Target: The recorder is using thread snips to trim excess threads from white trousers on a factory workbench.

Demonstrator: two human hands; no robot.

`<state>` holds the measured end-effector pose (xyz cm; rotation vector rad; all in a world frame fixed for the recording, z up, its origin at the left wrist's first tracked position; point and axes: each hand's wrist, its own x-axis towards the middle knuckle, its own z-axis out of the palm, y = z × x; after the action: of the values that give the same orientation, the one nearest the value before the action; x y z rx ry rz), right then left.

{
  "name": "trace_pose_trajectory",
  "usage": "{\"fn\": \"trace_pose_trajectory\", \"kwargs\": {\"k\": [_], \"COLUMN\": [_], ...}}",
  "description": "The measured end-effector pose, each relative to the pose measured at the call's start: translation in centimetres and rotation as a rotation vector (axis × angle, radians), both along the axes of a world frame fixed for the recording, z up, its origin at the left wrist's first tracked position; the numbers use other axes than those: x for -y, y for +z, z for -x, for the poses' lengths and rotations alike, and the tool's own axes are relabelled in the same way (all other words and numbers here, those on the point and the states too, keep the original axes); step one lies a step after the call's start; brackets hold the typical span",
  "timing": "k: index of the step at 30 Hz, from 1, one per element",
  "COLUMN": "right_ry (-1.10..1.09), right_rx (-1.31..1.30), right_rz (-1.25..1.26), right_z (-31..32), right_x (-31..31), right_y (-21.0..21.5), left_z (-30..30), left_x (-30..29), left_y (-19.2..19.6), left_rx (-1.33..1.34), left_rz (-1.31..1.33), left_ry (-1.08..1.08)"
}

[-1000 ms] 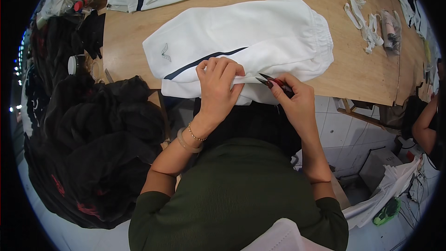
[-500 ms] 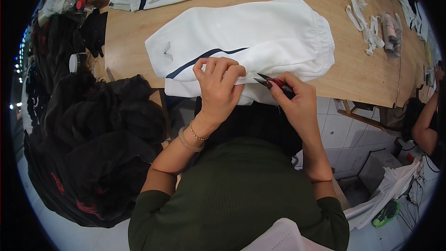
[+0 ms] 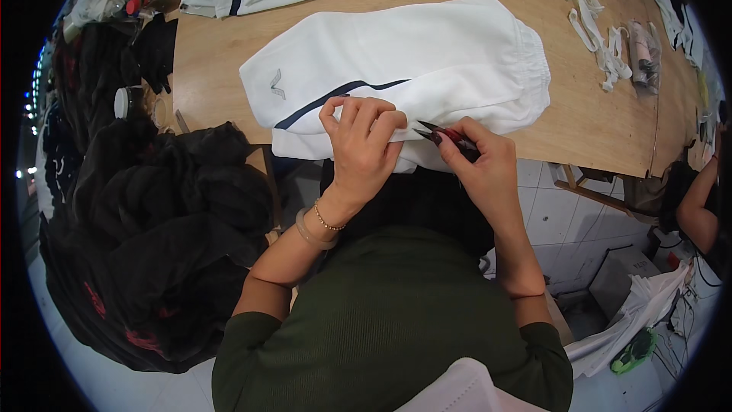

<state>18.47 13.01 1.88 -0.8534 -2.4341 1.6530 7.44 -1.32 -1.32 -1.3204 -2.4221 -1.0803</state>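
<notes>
I see the right hand point(image 3: 488, 164), gripping scissors point(image 3: 456, 136), come closer to the left hand point(image 3: 362, 136), which pinches white garment point(image 3: 396, 46) within reach, perhaps at seam.

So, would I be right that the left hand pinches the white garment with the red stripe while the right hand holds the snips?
Not quite: the stripe is dark navy, not red, as the head view shows. The left hand does pinch the white garment, and the right hand holds the snips.

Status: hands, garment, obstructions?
Left hand pinching white garment. Right hand holding open snips. Garment mostly on table. Black cloth heaped left, clear of hands.
</notes>
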Motion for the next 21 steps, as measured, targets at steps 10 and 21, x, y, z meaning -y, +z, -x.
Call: {"fn": "trace_pose_trajectory", "kwargs": {"k": [10, 21], "right_ry": [-0.077, -0.038], "right_rx": [-0.117, -0.023], "right_rz": [0.359, 0.121], "right_z": [-0.1, -0.2], "right_x": [-0.1, 0.0], "right_y": [-0.9, -0.4], "left_z": [0.0, -0.1], "left_x": [-0.1, -0.1], "left_y": [-0.1, -0.1], "left_rx": [0.059, 0.055], "left_rz": [-0.024, -0.014], "left_ry": [0.0, 0.002]}}
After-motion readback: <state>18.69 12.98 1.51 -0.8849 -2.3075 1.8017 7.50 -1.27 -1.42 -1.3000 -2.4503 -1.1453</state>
